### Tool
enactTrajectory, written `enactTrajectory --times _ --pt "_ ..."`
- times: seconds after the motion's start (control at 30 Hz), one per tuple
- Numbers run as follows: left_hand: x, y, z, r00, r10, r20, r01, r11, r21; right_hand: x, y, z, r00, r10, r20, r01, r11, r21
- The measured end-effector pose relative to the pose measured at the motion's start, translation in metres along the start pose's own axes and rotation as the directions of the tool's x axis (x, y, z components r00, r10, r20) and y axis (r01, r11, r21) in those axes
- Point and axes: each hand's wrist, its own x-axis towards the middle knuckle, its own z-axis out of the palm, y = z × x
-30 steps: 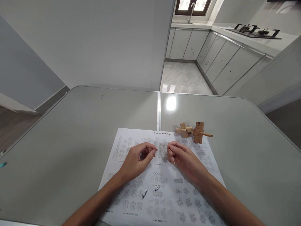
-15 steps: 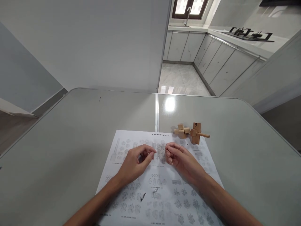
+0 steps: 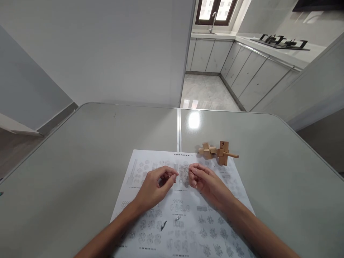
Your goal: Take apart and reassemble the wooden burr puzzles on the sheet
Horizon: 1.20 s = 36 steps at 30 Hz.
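My left hand (image 3: 154, 188) and my right hand (image 3: 205, 182) rest side by side on a printed sheet of puzzle diagrams (image 3: 182, 215), fingers curled loosely inward. Nothing shows inside either hand. Beyond my right hand, at the sheet's far right corner, lie two small wooden puzzle pieces: a knobbly block cluster (image 3: 207, 150) and a taller block with a thin peg through it (image 3: 225, 153). Neither hand touches them.
The grey table (image 3: 80, 161) has a metal seam (image 3: 178, 129) running down its middle and rounded far corners. A white wall stands behind it. To the right a kitchen opens, with cabinets (image 3: 242, 68), a hob (image 3: 282, 41) and a tap (image 3: 213, 16).
The view has tilted slightly, so everything sits a little lower and to the left. Both hands keep the same curled pose on the sheet; the wooden pieces have not moved.
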Motion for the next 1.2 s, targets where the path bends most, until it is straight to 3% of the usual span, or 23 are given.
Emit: enactTrajectory --times 0.73,1.03,1.2 --pt "0.0 0.004 -0.001 1.0 -0.005 0.007 0.005 1.0 0.016 -0.002 -0.002 0.001 1.0 -0.001 0.01 0.0 0.998 0.057" --pt "0.0 0.003 -0.001 1.0 -0.007 0.007 0.006 1.0 0.007 0.004 -0.007 -0.011 1.0 -0.031 -0.002 0.03 0.931 0.365" --pt "0.0 0.003 -0.001 1.0 -0.01 0.007 0.01 1.0 0.005 0.004 -0.011 -0.028 0.994 -0.107 -0.016 0.104 0.911 0.399"
